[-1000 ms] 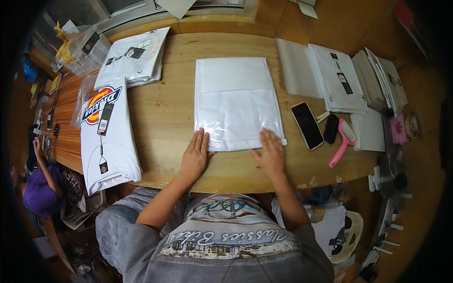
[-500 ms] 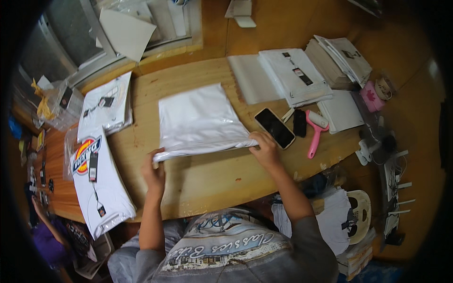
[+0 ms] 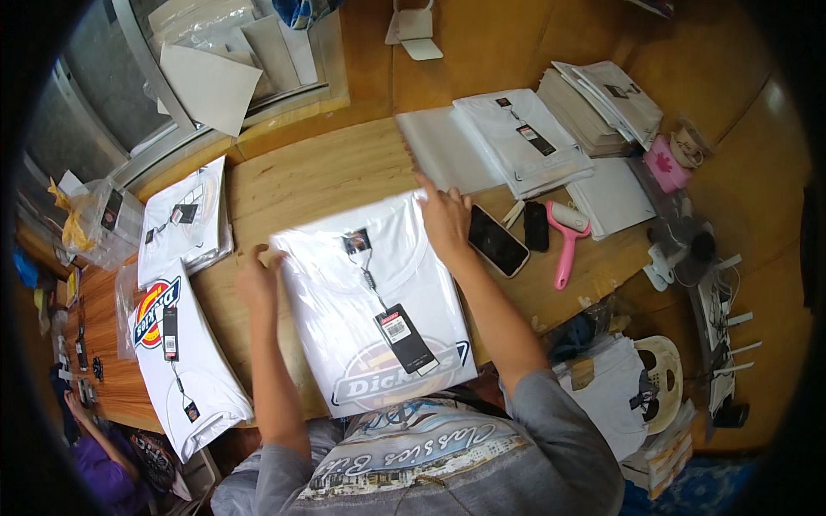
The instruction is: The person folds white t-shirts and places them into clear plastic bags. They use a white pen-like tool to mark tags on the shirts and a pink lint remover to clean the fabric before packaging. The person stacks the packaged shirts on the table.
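A folded white T-shirt in a clear plastic bag point(image 3: 331, 297) lies across the front of the table, tilted toward my body. Its front faces up, showing the collar, a black hang tag point(image 3: 403, 337) on a cord and a printed logo. At the far right corner, my right hand point(image 3: 446, 222) is closed on the bag's edge. My left hand point(image 3: 260, 279) has its fingers curled at the far left corner, pinching the edge there. To the left, another folded white T-shirt point(image 3: 194, 370) with a colourful logo and a black tag hangs slightly over the table edge.
Bagged shirts are stacked at the back left point(image 3: 185, 211) and back right point(image 3: 516, 142). A phone point(image 3: 496, 242), a black object point(image 3: 536, 225) and a pink lint roller point(image 3: 565, 249) lie to the right. A chair point(image 3: 658, 378) holds white garments. Another person's purple sleeve point(image 3: 103, 469) shows lower left.
The bagged shirt has turned from its plain side to its logo side and come closer to my body. Both hands now grip its far corners instead of its near edge.
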